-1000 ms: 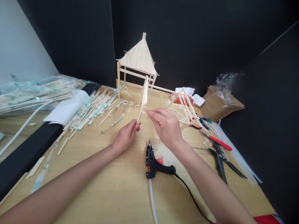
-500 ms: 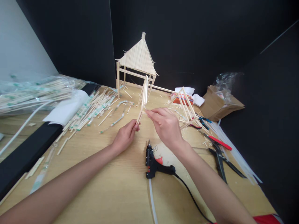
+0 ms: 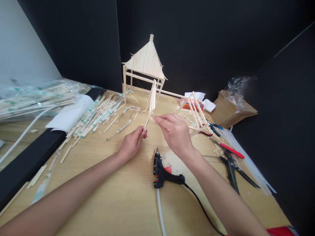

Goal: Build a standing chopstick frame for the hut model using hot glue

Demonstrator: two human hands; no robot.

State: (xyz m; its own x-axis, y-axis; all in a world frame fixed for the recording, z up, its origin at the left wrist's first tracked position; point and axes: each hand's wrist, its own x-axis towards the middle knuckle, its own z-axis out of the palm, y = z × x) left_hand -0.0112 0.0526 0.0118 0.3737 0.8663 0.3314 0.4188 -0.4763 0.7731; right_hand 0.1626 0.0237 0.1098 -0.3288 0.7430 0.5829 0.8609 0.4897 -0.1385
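My left hand (image 3: 133, 141) is closed around the near lower end of a wooden stick frame (image 3: 153, 98), thumb and fingers pinching it. The frame is built of thin sticks, and a long bar joins it to a triangular part (image 3: 197, 111) on the right. At the frame's right side, my right hand (image 3: 173, 129) has thumb and forefinger pinched together. Whatever lies between those fingertips is too small to make out. Below the hands a black glue gun (image 3: 158, 170) lies on the table, nozzle pointing away, with a white glue stick (image 3: 160, 209) out of its rear.
A stick-built model house (image 3: 145, 60) with a pitched roof stands behind. Loose sticks (image 3: 95, 113) and plastic-wrapped sticks (image 3: 36, 100) lie left. On the right are pliers (image 3: 230, 164), long clear glue sticks (image 3: 248, 164) and a cardboard box (image 3: 227, 111). Dark panels (image 3: 209, 42) enclose the table.
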